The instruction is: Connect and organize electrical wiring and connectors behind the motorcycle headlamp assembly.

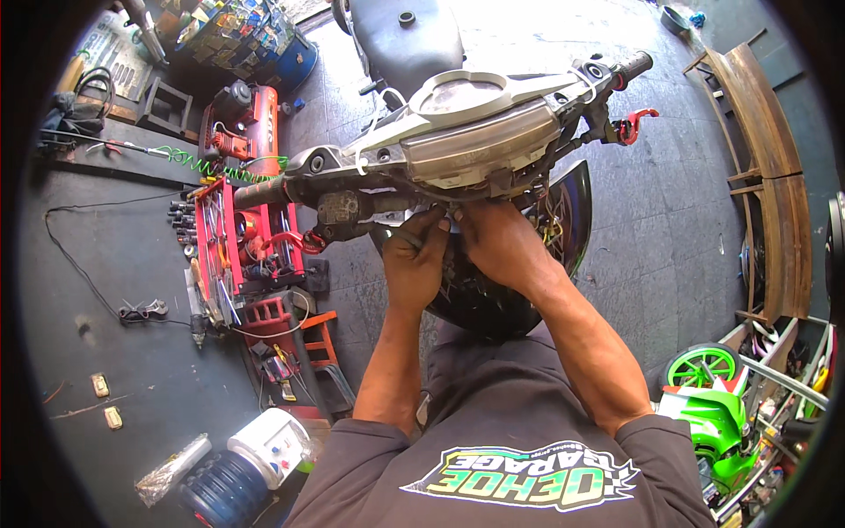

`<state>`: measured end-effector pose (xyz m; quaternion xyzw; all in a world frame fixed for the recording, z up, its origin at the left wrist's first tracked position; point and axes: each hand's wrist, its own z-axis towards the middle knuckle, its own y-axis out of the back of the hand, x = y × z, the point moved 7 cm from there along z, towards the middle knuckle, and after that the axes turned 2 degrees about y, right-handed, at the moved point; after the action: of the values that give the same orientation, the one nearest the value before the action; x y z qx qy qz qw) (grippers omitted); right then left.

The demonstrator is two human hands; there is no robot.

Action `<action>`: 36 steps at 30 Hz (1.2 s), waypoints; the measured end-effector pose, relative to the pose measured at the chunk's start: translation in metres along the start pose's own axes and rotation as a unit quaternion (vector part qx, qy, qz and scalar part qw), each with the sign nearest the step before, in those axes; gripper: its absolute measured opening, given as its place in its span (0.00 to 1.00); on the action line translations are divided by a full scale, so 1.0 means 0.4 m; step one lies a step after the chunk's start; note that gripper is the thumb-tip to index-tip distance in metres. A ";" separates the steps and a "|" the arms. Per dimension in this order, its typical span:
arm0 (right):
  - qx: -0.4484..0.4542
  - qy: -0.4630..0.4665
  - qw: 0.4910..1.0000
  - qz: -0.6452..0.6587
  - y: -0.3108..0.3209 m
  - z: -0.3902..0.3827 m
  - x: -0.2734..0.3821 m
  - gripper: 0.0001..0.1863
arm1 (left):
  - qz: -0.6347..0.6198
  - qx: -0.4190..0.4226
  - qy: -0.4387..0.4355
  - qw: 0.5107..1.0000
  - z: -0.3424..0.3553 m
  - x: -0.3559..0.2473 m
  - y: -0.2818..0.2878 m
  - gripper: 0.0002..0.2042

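Note:
A motorbike's front end stands before me, with its headlight (480, 151) between the handlebar grips. Right below the headlight, my left hand (415, 260) is closed, thumb and fingers pinched together at the underside. A dark slim piece runs past its fingers, and I cannot make out what is in the pinch. Close beside it, my right hand (503, 245) reaches under the headlight with its fingers bent inward. Their tips are hidden by the bike, so its hold cannot be seen. Loose coloured wires (552, 231) hang to the right of that hand. The front wheel and dark fender (484, 304) lie beneath both hands.
Red brake levers (630, 128) stick out at both sides. To the left stand a red tool cart (231, 251) and a red air compressor (260, 123). A blue water bottle (224, 488) lies lower left. On the right are a wooden bench (775, 189) and a green minibike (713, 414).

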<state>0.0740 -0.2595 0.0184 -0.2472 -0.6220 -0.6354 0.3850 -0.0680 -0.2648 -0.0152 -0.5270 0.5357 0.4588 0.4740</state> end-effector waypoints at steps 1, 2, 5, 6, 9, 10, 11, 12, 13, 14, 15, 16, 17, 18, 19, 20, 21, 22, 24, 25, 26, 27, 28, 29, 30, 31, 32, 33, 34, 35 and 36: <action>0.020 0.001 1.000 -0.003 -0.006 0.005 0.002 0.11 | 0.005 0.004 -0.001 1.000 0.002 0.000 0.002 0.11; 0.024 0.003 1.000 -0.004 -0.007 0.005 0.005 0.11 | 0.010 0.008 -0.003 1.000 0.004 0.000 0.003 0.11; -0.004 0.011 1.000 -0.005 0.003 -0.010 0.013 0.13 | -0.016 0.028 0.026 0.999 0.009 -0.003 -0.004 0.11; -0.007 -0.001 1.000 -0.012 0.003 -0.019 0.009 0.14 | -0.020 0.028 0.027 0.999 0.005 0.006 -0.007 0.11; -0.006 -0.034 0.999 -0.027 -0.002 -0.071 0.028 0.18 | -0.101 -0.012 0.029 0.994 -0.017 0.028 -0.012 0.12; -0.004 -0.059 0.998 -0.029 -0.011 -0.102 0.030 0.20 | -0.140 -0.050 0.026 0.988 -0.031 0.030 -0.005 0.11; -0.001 -0.059 0.998 -0.033 -0.015 -0.135 0.034 0.20 | -0.180 -0.085 0.024 0.980 -0.040 0.030 0.000 0.10; -0.035 -0.038 0.999 -0.018 -0.005 -0.171 0.036 0.22 | -0.184 -0.088 0.026 0.979 -0.041 0.040 -0.001 0.10; -0.072 -0.017 0.997 -0.003 0.012 -0.207 0.038 0.23 | -0.186 -0.100 0.009 0.977 -0.044 0.046 0.002 0.09; -0.097 -0.024 0.995 0.000 0.021 -0.233 0.026 0.19 | -0.186 -0.113 -0.008 0.976 -0.043 0.052 0.008 0.08; -0.096 -0.026 0.995 -0.001 0.025 -0.248 0.013 0.19 | -0.187 -0.112 -0.006 0.976 -0.042 0.057 0.010 0.08; -0.120 -0.051 0.991 0.013 0.035 -0.266 -0.009 0.17 | -0.170 -0.097 0.007 0.981 -0.039 0.063 0.007 0.07; -0.145 -0.076 0.986 0.028 0.043 -0.280 -0.027 0.14 | -0.153 -0.081 0.019 0.985 -0.037 0.066 0.003 0.06; -0.164 -0.123 0.975 0.084 0.044 -0.285 -0.056 0.10 | -0.152 -0.077 0.021 0.985 -0.034 0.063 0.002 0.06; -0.166 -0.126 0.974 0.083 0.051 -0.277 -0.062 0.10 | -0.127 -0.061 0.057 0.988 -0.029 0.061 -0.008 0.07; -0.166 -0.161 0.969 0.080 0.059 -0.267 -0.078 0.09 | -0.102 -0.045 0.092 0.989 -0.025 0.064 -0.020 0.08; -0.166 -0.196 0.963 0.077 0.065 -0.258 -0.095 0.09 | -0.101 -0.041 0.093 0.990 -0.021 0.063 -0.029 0.08; -0.180 -0.195 0.959 0.095 0.062 -0.243 -0.109 0.09 | -0.110 -0.048 0.103 0.987 -0.017 0.063 -0.038 0.10; -0.170 -0.208 0.957 0.106 0.055 -0.235 -0.107 0.09 | -0.118 -0.052 0.112 0.985 -0.006 0.068 -0.054 0.12; -0.155 -0.219 0.956 0.118 0.046 -0.232 -0.106 0.10 | -0.124 -0.072 0.118 0.983 -0.002 0.077 -0.054 0.12; -0.139 -0.226 0.955 0.135 0.035 -0.235 -0.107 0.11 | -0.130 -0.092 0.123 0.979 0.002 0.082 -0.054 0.13; -0.139 -0.226 0.955 0.136 0.025 -0.240 -0.112 0.11 | -0.129 -0.092 0.123 0.980 0.005 0.083 -0.063 0.13; -0.138 -0.220 0.956 0.139 0.015 -0.244 -0.114 0.11 | -0.142 -0.096 0.144 0.975 0.005 0.073 -0.077 0.12; -0.136 -0.215 0.957 0.142 0.008 -0.247 -0.112 0.11 | -0.156 -0.101 0.165 0.969 0.005 0.072 -0.087 0.12; -0.141 -0.210 0.959 0.130 0.009 -0.253 -0.108 0.13 | -0.154 -0.100 0.166 0.969 0.009 0.075 -0.090 0.12; -0.141 -0.209 0.959 0.131 0.009 -0.248 -0.099 0.13 | -0.163 -0.096 0.160 0.969 0.015 0.077 -0.093 0.12; -0.169 -0.192 0.958 0.128 0.017 -0.239 -0.086 0.14 | -0.171 -0.091 0.154 0.969 0.017 0.080 -0.094 0.13; -0.197 -0.175 0.957 0.124 0.023 -0.231 -0.076 0.16 | -0.170 -0.092 0.154 0.969 0.016 0.088 -0.090 0.13; -0.200 -0.177 0.956 0.124 0.022 -0.224 -0.075 0.16 | -0.183 -0.085 0.144 0.969 0.016 0.091 -0.089 0.13; -0.200 -0.183 0.954 0.128 0.020 -0.215 -0.078 0.15 | -0.196 -0.078 0.134 0.968 0.014 0.093 -0.088 0.12; -0.201 -0.189 0.952 0.132 0.018 -0.206 -0.080 0.15 | -0.195 -0.076 0.136 0.968 0.008 0.098 -0.088 0.12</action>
<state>0.1121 -0.3341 -0.0113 -0.5152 -0.5045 -0.6324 0.2832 -0.0326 -0.2674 -0.0543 -0.7133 0.4453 0.3208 0.4359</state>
